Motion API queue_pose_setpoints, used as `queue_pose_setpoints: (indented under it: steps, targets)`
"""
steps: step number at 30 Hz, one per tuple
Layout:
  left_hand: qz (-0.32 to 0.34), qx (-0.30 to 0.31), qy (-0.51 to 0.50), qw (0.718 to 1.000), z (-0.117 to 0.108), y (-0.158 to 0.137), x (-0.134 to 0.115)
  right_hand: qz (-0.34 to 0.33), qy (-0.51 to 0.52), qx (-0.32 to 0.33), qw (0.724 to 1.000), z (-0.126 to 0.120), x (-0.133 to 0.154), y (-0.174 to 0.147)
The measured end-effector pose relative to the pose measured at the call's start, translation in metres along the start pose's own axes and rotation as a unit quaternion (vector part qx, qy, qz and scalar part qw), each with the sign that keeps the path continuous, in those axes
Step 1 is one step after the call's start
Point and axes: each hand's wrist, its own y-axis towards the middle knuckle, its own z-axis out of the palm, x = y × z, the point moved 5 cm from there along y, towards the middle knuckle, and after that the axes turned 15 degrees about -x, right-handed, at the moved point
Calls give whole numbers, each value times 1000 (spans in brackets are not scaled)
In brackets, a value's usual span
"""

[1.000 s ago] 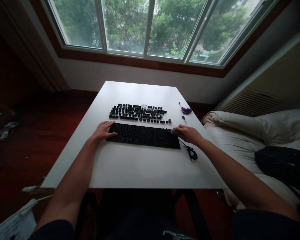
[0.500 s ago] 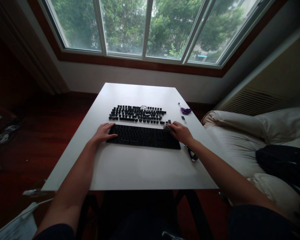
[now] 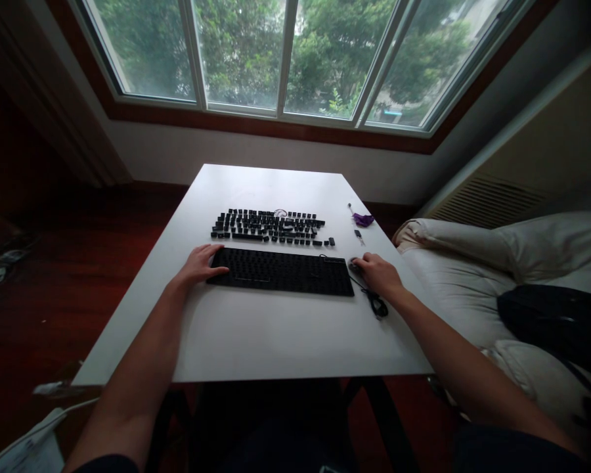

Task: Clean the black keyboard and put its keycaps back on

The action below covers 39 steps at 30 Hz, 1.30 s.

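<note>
The keyboard lies flat across the middle of the tabletop, its long sides running left to right. It is black and mostly too dark to read in detail, though a thin bright bar shows on its near half, left of centre. The left hand rests at its left end, thumb spread well away from the fingers: the thumb lies over the end, and the fingers reach to the far left corner. It touches the keyboard without closing around it.

The right hand is just beyond the right end, fingers and thumb pinched together on a small greyish wad. Whether the wad touches the keyboard's edge, I cannot tell. Near that hand, a black cable lies bundled on the tabletop.

On the far side of the keyboard, black keycaps are laid out in loose rows, with a pale ring-like object at their far edge. At the far right, a purple cloth lies beside a thin stick, and a small dark tool with a pale end lies nearer. To the right of the tabletop stands a pale sofa.
</note>
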Motion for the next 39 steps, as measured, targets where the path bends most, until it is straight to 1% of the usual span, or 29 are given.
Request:
queue_pose_setpoints:
  steps: [2, 4, 5, 7, 10, 11, 13, 14, 16, 20, 25, 27, 29, 31, 32, 34, 36, 39]
  targets:
    - [-2, -1, 1, 1000, 0, 0, 0, 19, 9, -28, 999, -7, 1, -4]
    - [-4, -1, 0, 1000, 0, -1, -1, 32, 25, -75, 996, -18, 16, -1]
    - [-3, -2, 0, 1000, 0, -1, -1, 27, 39, -92, 995, -24, 28, 3]
    - [-1, -7, -1, 1000, 1, -2, 0, -13, 74, -107, 991, -32, 60, 13]
    - [8, -11, -2, 1000, 2, -2, 1, -116, 114, -93, 982, -34, 109, 22]
    - [10, -12, -2, 1000, 3, -2, 2, -144, 124, -83, 978, -32, 121, 22]
    - [11, -12, -3, 1000, 3, -2, 3, -176, 137, -67, 972, -28, 136, 19]
    - [10, -12, -4, 1000, 3, -2, 3, -182, 142, -59, 971, -25, 138, 16]
    - [7, -12, -6, 1000, 3, -2, 3, -181, 152, -51, 970, -22, 133, 10]
    - [2, -11, -4, 1000, 2, -2, 1, -157, 163, -47, 973, -23, 101, 1]
    - [8, -10, -3, 1000, 1, -2, 1, -132, 164, -16, 977, -25, 66, -1]
    - [9, -15, -9, 1000, 1, -2, 2, -113, 165, -11, 980, -26, 61, 4]
    - [1, -23, -21, 1000, 1, -1, 4, -96, 177, -21, 979, -28, 67, 15]
    - [-19, -39, -36, 998, 1, 1, 5, -93, 202, -38, 974, -31, 86, 30]
    - [-29, -50, -42, 997, 1, 1, 6, -102, 216, -46, 970, -32, 100, 38]
    - [-41, -74, -48, 995, 0, 2, 7, -143, 244, -44, 958, -31, 138, 57]
    - [-39, -87, -54, 994, -1, 3, 6, -191, 265, -45, 944, -28, 180, 78]
    - [-21, -76, -71, 994, -4, 3, 4, -243, 277, -68, 927, -20, 239, 112]
